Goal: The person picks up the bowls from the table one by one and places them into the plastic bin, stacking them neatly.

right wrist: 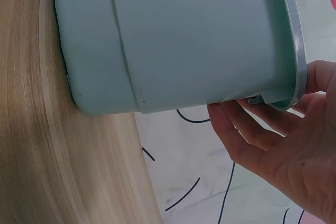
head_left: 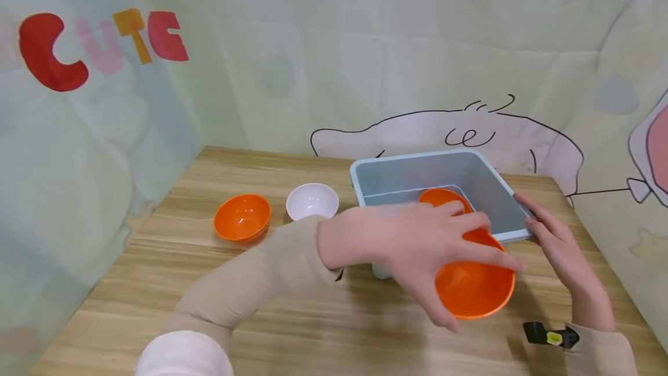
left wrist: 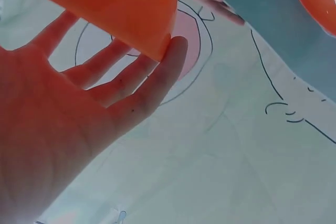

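An orange bowl (head_left: 476,290) is held in my left hand (head_left: 425,242), spread across it above the near side of a grey-blue plastic bin (head_left: 417,168). In the left wrist view, the fingers lie against the outside of that bowl (left wrist: 115,6); the thumb is hidden there. My right hand (head_left: 561,242) grips the bin's right rim near its front corner. The right wrist view shows this hand (right wrist: 286,142) with its thumb over the rim and fingers under the lip, against the bin wall (right wrist: 194,40). A second orange bowl (head_left: 442,195) lies inside the bin, partly covered by my left hand.
Left of the bin, a white bowl (head_left: 312,201) and another orange bowl (head_left: 242,218) stand upright on the wooden table (head_left: 250,161). My left forearm reaches across in front of them. A printed cloth backdrop (head_left: 323,62) rises behind and beside the table.
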Demonstrator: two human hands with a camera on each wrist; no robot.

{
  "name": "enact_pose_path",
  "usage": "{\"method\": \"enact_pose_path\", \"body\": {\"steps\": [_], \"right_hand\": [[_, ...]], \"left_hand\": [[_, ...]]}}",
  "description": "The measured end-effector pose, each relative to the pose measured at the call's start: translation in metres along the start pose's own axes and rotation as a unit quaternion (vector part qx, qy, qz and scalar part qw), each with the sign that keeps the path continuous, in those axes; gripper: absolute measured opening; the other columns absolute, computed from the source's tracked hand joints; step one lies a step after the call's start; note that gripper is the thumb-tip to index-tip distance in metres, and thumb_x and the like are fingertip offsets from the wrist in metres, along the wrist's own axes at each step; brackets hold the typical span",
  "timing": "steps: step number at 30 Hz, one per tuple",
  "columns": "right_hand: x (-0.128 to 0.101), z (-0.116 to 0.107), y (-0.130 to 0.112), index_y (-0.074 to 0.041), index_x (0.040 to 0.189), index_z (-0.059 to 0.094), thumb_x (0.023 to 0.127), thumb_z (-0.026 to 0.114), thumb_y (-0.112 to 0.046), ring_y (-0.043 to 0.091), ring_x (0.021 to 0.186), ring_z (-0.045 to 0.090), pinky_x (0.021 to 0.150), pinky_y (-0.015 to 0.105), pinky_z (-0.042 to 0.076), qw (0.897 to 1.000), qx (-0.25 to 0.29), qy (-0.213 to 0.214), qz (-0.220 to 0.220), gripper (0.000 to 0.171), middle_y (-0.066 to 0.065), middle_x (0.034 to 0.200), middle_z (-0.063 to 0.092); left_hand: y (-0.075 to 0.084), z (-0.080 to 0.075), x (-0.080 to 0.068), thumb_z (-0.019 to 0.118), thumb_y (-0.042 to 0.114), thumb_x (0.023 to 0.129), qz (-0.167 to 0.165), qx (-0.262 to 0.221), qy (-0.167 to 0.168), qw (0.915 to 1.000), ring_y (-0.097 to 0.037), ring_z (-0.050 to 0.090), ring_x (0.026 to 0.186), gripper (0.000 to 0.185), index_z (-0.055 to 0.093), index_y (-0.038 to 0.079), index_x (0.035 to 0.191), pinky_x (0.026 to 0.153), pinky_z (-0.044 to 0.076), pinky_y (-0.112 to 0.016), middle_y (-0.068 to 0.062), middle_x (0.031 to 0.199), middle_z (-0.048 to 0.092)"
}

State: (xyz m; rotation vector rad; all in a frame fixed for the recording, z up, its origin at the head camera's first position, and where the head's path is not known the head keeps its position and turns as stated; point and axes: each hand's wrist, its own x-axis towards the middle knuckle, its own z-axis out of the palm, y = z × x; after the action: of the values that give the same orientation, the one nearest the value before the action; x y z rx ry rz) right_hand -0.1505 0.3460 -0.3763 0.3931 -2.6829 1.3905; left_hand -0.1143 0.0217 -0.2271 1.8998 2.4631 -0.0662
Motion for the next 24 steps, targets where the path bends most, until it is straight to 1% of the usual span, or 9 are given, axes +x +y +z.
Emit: {"method": "enact_pose_path", "body": {"steps": [2, 6, 8, 11, 13, 14, 18, 21, 24], "right_hand": [[-0.001, 0.000, 0.001, -0.013, 0.152, 0.028, 0.106, 0.030, -0.018, -0.013, 0.104, 0.047, 0.080, 0.003, 0.045, 1.000, -0.002, 0.001, 0.001, 0.047, -0.027, 0.130, 0.039], [-0.006, -0.002, 0.003, -0.013, 0.152, 0.028, 0.106, 0.030, -0.017, -0.013, 0.102, 0.048, 0.079, 0.003, 0.045, 1.000, -0.004, 0.004, 0.004, 0.047, -0.029, 0.131, 0.038], [-0.008, -0.004, 0.004, -0.014, 0.152, 0.030, 0.105, 0.032, -0.015, -0.013, 0.100, 0.050, 0.079, 0.003, 0.045, 1.000, 0.002, 0.009, 0.000, 0.046, -0.027, 0.134, 0.040], [-0.010, -0.007, 0.004, -0.013, 0.151, 0.031, 0.104, 0.034, -0.012, -0.013, 0.098, 0.052, 0.079, 0.003, 0.045, 1.000, 0.012, 0.015, -0.012, 0.047, -0.027, 0.133, 0.042], [-0.010, -0.008, 0.003, -0.012, 0.151, 0.031, 0.104, 0.034, -0.011, -0.014, 0.099, 0.052, 0.079, 0.002, 0.045, 1.000, 0.011, 0.016, -0.020, 0.047, -0.028, 0.133, 0.042], [-0.009, -0.008, 0.003, -0.011, 0.151, 0.031, 0.104, 0.034, -0.011, -0.014, 0.099, 0.051, 0.079, 0.002, 0.045, 1.000, 0.010, 0.015, -0.022, 0.047, -0.029, 0.132, 0.041], [-0.003, -0.002, -0.001, -0.012, 0.151, 0.030, 0.105, 0.033, -0.015, -0.014, 0.105, 0.048, 0.081, 0.002, 0.044, 1.000, 0.004, 0.006, -0.019, 0.047, -0.027, 0.139, 0.037], [0.001, 0.001, -0.002, -0.013, 0.152, 0.029, 0.105, 0.032, -0.016, -0.013, 0.107, 0.045, 0.081, 0.003, 0.044, 1.000, 0.001, 0.003, -0.008, 0.047, -0.021, 0.144, 0.036], [0.002, 0.000, -0.001, -0.013, 0.152, 0.029, 0.105, 0.032, -0.017, -0.013, 0.107, 0.044, 0.080, 0.002, 0.044, 1.000, -0.002, 0.007, 0.004, 0.046, -0.017, 0.146, 0.036]], "left_hand": [[-0.006, -0.004, 0.005, 0.063, 0.072, 0.072, -0.011, -0.015, -0.005, 0.9998, -0.010, 0.038, 0.111, 0.088, 0.029, 0.044, 0.147, 0.087, 0.036, -0.017, 0.007, 0.128, 0.041], [-0.019, -0.010, 0.019, 0.064, 0.070, 0.073, -0.045, -0.040, -0.026, 0.9978, -0.010, 0.037, 0.110, 0.087, 0.027, 0.047, 0.147, 0.080, 0.041, -0.015, 0.008, 0.129, 0.040], [-0.026, -0.012, 0.028, 0.064, 0.070, 0.073, -0.059, -0.042, -0.035, 0.9968, -0.010, 0.037, 0.111, 0.086, 0.026, 0.048, 0.147, 0.081, 0.042, -0.015, 0.008, 0.130, 0.039], [-0.036, -0.015, 0.042, 0.063, 0.070, 0.073, -0.079, -0.044, -0.051, 0.9945, -0.010, 0.036, 0.115, 0.086, 0.024, 0.050, 0.147, 0.084, 0.040, -0.015, 0.008, 0.133, 0.038], [-0.043, -0.015, 0.049, 0.063, 0.070, 0.074, -0.092, -0.055, -0.062, 0.9923, -0.010, 0.035, 0.116, 0.086, 0.023, 0.050, 0.147, 0.085, 0.039, -0.016, 0.007, 0.134, 0.038], [-0.047, -0.015, 0.051, 0.064, 0.069, 0.074, -0.099, -0.063, -0.066, 0.9909, -0.010, 0.035, 0.116, 0.086, 0.023, 0.051, 0.147, 0.086, 0.039, -0.016, 0.007, 0.134, 0.038], [-0.062, -0.012, 0.056, 0.066, 0.067, 0.074, -0.132, -0.100, -0.083, 0.9827, -0.012, 0.032, 0.118, 0.084, 0.024, 0.052, 0.146, 0.087, 0.040, -0.018, 0.007, 0.133, 0.037], [-0.074, -0.008, 0.059, 0.066, 0.067, 0.073, -0.151, -0.113, -0.092, 0.9778, -0.013, 0.031, 0.120, 0.085, 0.023, 0.054, 0.145, 0.087, 0.041, -0.021, 0.006, 0.135, 0.035], [-0.084, -0.004, 0.066, 0.067, 0.067, 0.073, -0.161, -0.117, -0.099, 0.9749, -0.013, 0.030, 0.123, 0.086, 0.022, 0.054, 0.145, 0.091, 0.040, -0.024, 0.006, 0.140, 0.032]]}}
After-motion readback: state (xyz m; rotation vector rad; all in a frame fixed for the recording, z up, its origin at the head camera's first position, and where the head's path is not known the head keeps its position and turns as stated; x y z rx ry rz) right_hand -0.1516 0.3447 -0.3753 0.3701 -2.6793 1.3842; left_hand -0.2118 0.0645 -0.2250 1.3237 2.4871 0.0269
